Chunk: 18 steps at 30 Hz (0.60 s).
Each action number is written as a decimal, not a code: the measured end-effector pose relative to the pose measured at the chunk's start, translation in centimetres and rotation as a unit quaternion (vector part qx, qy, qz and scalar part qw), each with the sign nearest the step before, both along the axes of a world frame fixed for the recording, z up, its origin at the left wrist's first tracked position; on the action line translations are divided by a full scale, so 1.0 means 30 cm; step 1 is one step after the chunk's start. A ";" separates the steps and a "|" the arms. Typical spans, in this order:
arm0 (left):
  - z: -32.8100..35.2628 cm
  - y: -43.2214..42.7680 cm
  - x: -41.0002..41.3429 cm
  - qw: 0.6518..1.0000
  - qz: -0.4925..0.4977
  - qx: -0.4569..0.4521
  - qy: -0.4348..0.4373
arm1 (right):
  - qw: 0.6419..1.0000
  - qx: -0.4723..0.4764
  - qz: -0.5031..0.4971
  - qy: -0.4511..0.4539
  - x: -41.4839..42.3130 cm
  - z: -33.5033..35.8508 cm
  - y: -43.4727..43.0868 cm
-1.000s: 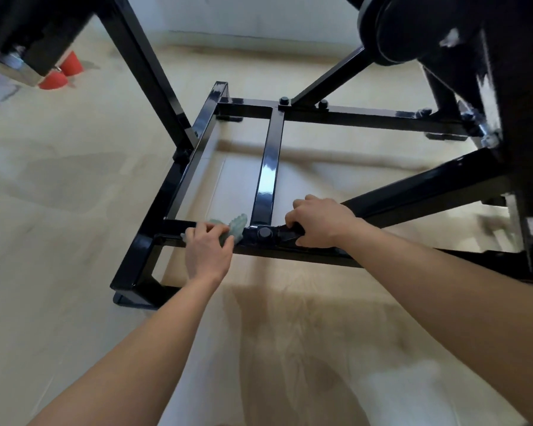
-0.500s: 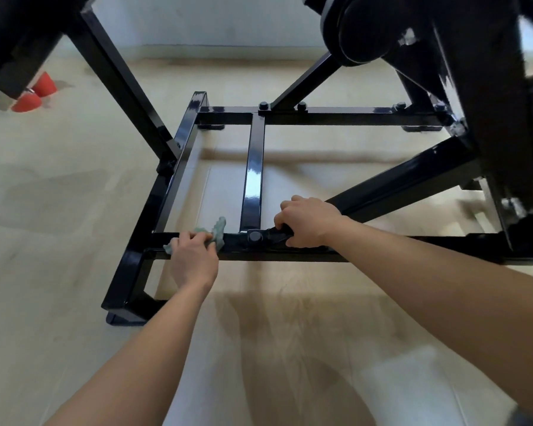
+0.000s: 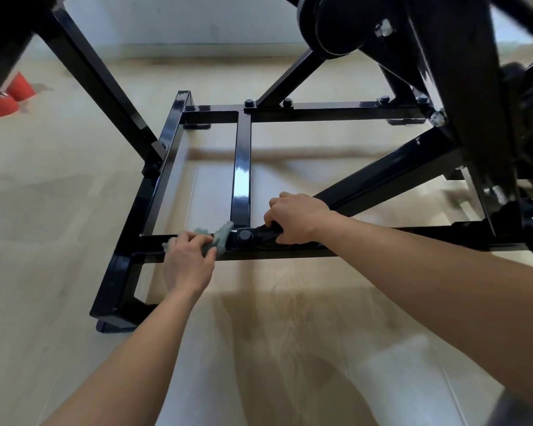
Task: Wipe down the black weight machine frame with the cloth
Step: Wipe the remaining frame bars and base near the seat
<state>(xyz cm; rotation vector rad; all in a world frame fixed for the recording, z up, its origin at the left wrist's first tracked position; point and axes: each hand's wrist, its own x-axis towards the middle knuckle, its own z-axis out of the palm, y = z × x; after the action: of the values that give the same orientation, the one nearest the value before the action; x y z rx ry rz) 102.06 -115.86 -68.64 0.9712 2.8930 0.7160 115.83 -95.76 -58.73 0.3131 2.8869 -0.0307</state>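
The black weight machine frame (image 3: 242, 176) lies low on the floor as a glossy rectangle of square tubes with a middle crossbar. My left hand (image 3: 187, 264) grips a pale green cloth (image 3: 220, 235) and presses it on the near bar, just left of a round bolt. My right hand (image 3: 297, 217) is curled round the frame where a slanted strut meets the near bar, right of the bolt. Most of the cloth is hidden under my left fingers.
Light wooden floor (image 3: 43, 210) surrounds the frame. Two red cones (image 3: 8, 98) stand at the far left. Slanted black struts rise at left (image 3: 102, 90) and right, and bulky machine parts (image 3: 443, 56) hang overhead at the upper right. A pale wall runs along the back.
The cloth and my left hand slid left along the near bar, then back toward the bolt. My right hand kept its grip. The view shifted.
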 end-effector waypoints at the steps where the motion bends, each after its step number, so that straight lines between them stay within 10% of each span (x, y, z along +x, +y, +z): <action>1: -0.002 -0.009 -0.003 1.000 0.027 0.002 -0.001 | 1.000 0.000 0.000 0.001 0.000 0.000 0.001; 7: -0.009 -0.009 -0.003 0.997 0.076 0.005 -0.023 | 1.000 -0.003 -0.008 -0.002 -0.004 -0.004 0.006; 18: 0.028 -0.024 -0.027 0.978 -0.190 0.014 -0.083 | 0.996 -0.061 -0.061 0.005 -0.108 -0.049 -0.049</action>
<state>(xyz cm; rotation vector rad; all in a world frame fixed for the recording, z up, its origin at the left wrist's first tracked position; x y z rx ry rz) 101.26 -116.60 -67.81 1.3435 2.4557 0.7653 112.58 -97.23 -60.19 0.4679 2.8563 -0.2307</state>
